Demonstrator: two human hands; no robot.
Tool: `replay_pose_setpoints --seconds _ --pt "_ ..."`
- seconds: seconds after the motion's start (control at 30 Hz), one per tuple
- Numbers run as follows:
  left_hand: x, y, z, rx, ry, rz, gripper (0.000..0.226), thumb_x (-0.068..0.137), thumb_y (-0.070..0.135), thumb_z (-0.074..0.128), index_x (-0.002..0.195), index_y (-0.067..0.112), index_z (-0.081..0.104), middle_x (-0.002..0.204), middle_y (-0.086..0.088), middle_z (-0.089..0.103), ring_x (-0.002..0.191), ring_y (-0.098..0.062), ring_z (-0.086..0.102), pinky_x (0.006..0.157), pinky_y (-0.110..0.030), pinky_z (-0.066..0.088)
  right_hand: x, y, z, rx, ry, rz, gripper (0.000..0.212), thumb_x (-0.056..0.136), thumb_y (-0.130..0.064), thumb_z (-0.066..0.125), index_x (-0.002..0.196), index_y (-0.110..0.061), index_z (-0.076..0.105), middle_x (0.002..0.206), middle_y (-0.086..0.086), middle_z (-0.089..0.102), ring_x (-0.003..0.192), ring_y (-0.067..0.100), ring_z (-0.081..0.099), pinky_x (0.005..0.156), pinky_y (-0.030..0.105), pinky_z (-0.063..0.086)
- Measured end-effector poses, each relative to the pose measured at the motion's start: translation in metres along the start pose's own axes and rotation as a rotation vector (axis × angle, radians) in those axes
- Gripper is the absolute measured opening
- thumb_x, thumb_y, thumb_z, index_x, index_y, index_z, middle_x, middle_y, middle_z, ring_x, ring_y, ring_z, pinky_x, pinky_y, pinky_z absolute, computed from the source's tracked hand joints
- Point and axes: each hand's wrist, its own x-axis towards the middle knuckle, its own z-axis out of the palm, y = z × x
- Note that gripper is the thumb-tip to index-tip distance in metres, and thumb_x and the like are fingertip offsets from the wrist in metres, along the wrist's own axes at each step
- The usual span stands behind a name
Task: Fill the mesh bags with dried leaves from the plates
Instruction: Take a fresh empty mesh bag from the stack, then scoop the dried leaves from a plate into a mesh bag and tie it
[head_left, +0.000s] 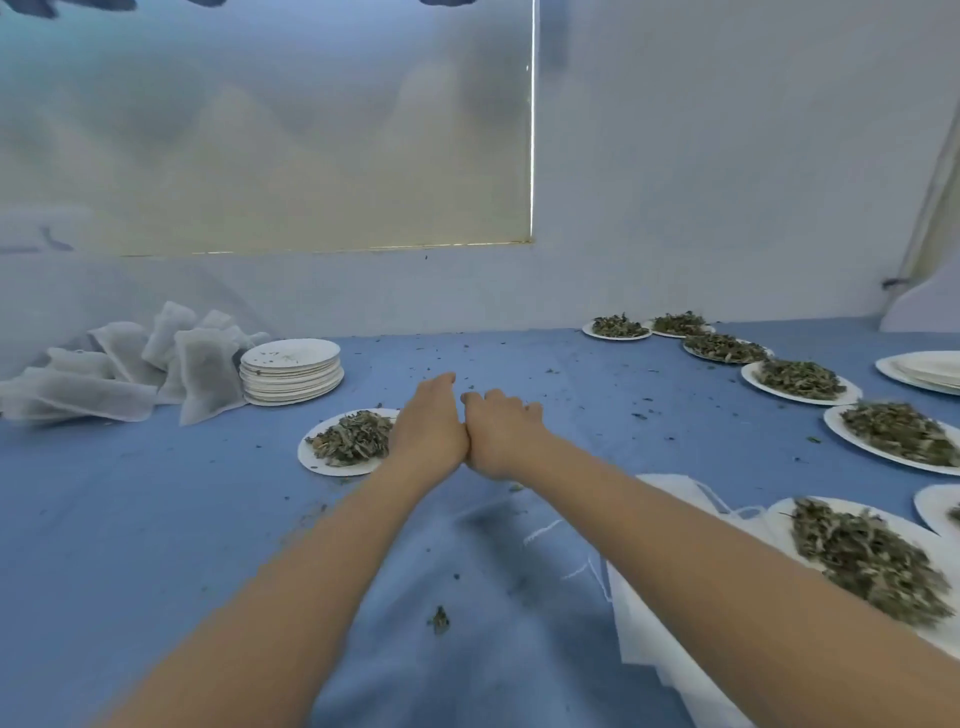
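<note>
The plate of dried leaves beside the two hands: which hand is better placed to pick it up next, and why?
Probably the left hand. It lies at the right rim of the plate of dried leaves, partly over it. The right hand sits on the far side of the left, away from the plate.

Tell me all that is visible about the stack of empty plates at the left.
The stack of empty plates is white, round and thin, like paper. It stands level on the blue cloth, near the back wall. A few leaf crumbs lie on the top plate. The filled mesh bags lean against its left side. No hand touches it.
</note>
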Motion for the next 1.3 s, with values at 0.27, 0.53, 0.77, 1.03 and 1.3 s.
replay_pose_setpoints --seconds 0.27,0.53,0.77,1.03,1.3 --pt "-0.035 0.090 0.078 -0.084 -0.381 0.073 0.029 0.086 0.000 0.037 0.108 0.003 0.057 0.111 -0.017 0.060 0.103 -0.032 0.055 0.075 -0.032 0.041 -0.071 0.098 -0.026 -0.323 -0.294 0.056 0.048 0.091 -0.049 0.049 0.127 -0.017 0.052 0.123 0.005 0.058 0.113 0.026 0.053 0.087 0.033 0.038" --pt "-0.044 0.096 0.110 0.021 -0.423 0.041 0.030 0.092 0.015 0.043 0.120 0.011 0.053 0.120 -0.011 0.058 0.115 -0.030 0.047 0.096 -0.038 0.041 -0.084 0.147 -0.006 -0.184 -0.228 0.091 0.057 0.082 -0.060 0.054 0.126 -0.024 0.054 0.117 0.003 0.059 0.117 0.025 0.044 0.084 0.032 0.034" --pt "-0.042 0.091 0.100 -0.271 -0.227 0.057 0.018 0.088 0.020 0.060 0.104 0.016 0.066 0.108 -0.002 0.065 0.101 -0.018 0.057 0.086 -0.025 0.041 -0.081 0.163 -0.026 0.119 0.009 -0.020 0.031 0.077 -0.023 0.076 0.105 -0.015 0.064 0.101 0.002 0.062 0.094 0.015 0.053 0.076 0.020 0.041" --pt "-0.035 0.100 0.071 -0.852 -0.159 -0.135 0.024 0.087 0.025 0.063 0.105 0.010 0.064 0.106 -0.012 0.066 0.098 -0.027 0.064 0.088 -0.041 0.052 -0.074 0.159 -0.054 0.373 0.303 -0.063 0.012 0.084 -0.018 0.069 0.081 -0.026 0.060 0.073 -0.011 0.061 0.069 0.003 0.055 0.059 0.005 0.038" --pt "-0.010 0.099 0.015 -0.859 -0.045 -0.070 0.014 0.091 0.021 0.058 0.085 0.020 0.070 0.099 -0.008 0.069 0.093 -0.026 0.065 0.086 -0.043 0.053 -0.048 0.119 -0.092 0.099 0.362 -0.104 0.025 0.086 -0.040 0.062 0.102 -0.022 0.071 0.107 0.002 0.051 0.110 0.023 0.042 0.093 0.030 0.034"
